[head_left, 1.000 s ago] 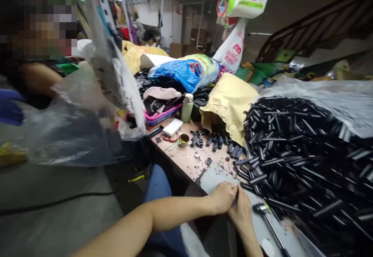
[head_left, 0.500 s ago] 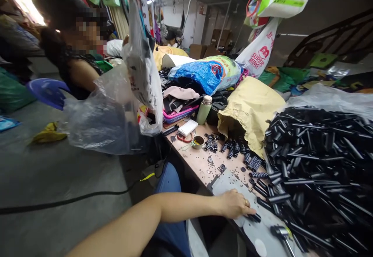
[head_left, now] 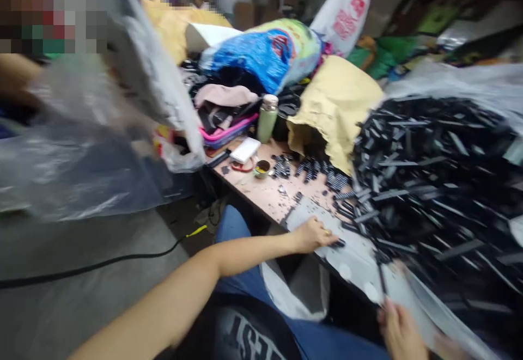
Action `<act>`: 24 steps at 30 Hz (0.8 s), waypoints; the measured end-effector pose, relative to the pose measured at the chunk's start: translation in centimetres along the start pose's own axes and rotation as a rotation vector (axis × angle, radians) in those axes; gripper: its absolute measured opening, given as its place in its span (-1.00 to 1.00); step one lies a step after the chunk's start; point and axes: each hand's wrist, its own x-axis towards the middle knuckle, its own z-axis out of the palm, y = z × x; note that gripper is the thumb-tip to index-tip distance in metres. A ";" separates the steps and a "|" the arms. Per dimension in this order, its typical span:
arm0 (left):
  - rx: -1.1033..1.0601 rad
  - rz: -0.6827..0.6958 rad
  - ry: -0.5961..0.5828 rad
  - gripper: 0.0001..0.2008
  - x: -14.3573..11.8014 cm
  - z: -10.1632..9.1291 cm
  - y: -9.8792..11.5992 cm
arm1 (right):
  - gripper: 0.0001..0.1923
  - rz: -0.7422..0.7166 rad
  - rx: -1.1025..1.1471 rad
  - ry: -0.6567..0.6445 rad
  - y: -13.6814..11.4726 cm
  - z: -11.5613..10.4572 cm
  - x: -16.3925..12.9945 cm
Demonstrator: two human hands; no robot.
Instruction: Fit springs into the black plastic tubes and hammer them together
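While your left hand (head_left: 312, 235) lies on the grey plate (head_left: 302, 215) at the desk's near edge, its fingers pinch a small black part (head_left: 338, 243) against that plate. Your right hand (head_left: 402, 330) is closed around the handle of a hammer (head_left: 381, 273) whose head rests on the plate, just right of the left hand. Beyond both hands a heap of black tubes (head_left: 429, 185) crowds the plate's far side. Red lettering on the white bag (head_left: 347, 11) far ahead is too blurred to read; white letters "EST" show on your shirt (head_left: 249, 330). Bare desk (head_left: 265, 196) lies ahead and to the left of the left hand, with open floor (head_left: 102, 289) farther left.
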 end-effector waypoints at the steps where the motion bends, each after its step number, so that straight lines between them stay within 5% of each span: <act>1: 0.012 -0.009 0.011 -0.60 -0.2 -0.1 0.2 | -0.39 0.049 0.080 -0.070 -1.0 0.2 -1.2; 5: -0.012 -0.067 0.054 -0.61 -0.6 0.2 0.9 | -0.44 0.112 0.213 -0.140 -4.4 0.9 -3.6; 12: -0.059 -0.100 0.052 -0.60 -1.2 0.8 1.4 | -0.57 -0.019 -0.028 0.068 -6.8 0.4 -4.8; 17: -0.067 -0.133 -0.023 -0.57 -1.2 1.0 2.6 | -0.66 0.000 -0.303 -0.110 -8.2 1.4 -4.3; 24: -0.110 -0.197 -0.077 -0.17 0.2 1.1 6.2 | -0.60 -0.248 0.072 0.113 -14.1 -1.8 -5.7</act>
